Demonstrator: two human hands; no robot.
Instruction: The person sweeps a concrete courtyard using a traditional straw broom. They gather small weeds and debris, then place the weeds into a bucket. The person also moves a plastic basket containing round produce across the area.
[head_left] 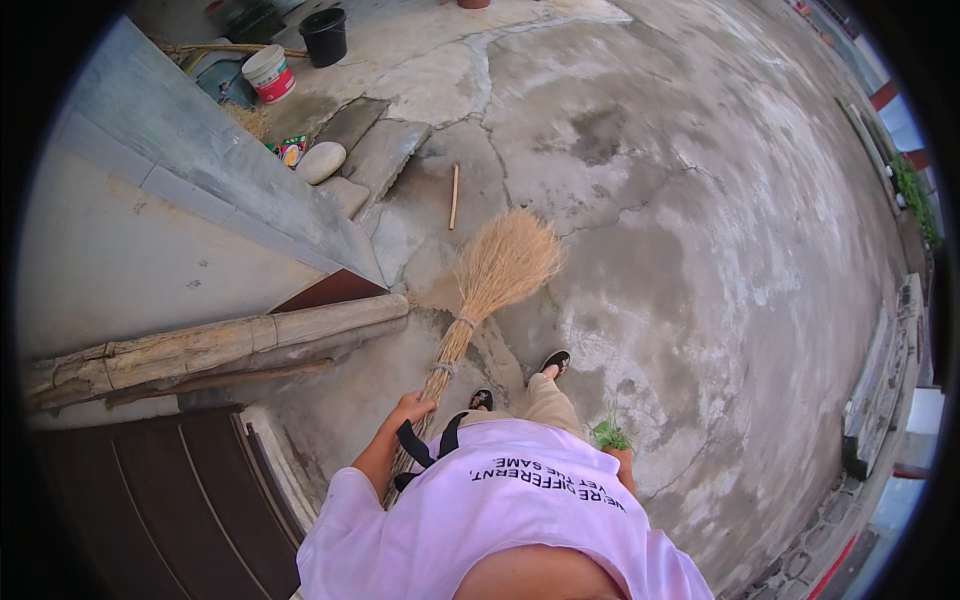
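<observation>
My left hand (413, 408) is wrapped round the bound stalks of a straw broom (455, 343). The broom slants up and away, its bristles (510, 260) fanned out ahead of my feet, and its handle end runs back beside my left side. Low at my right side, my right hand (620, 458) grips a small bunch of green leafy plants (609, 435); most of its fingers are hidden. A dark strap (420, 445) hangs near my left wrist.
A short wooden stick (455, 197) lies on the cracked concrete ahead. Left of me are a wall corner (340, 240), a long log (230, 340) and a dark slatted door (160, 500). Stone slabs (385, 155), a white bucket (268, 74) and a black bucket (324, 37) are further off.
</observation>
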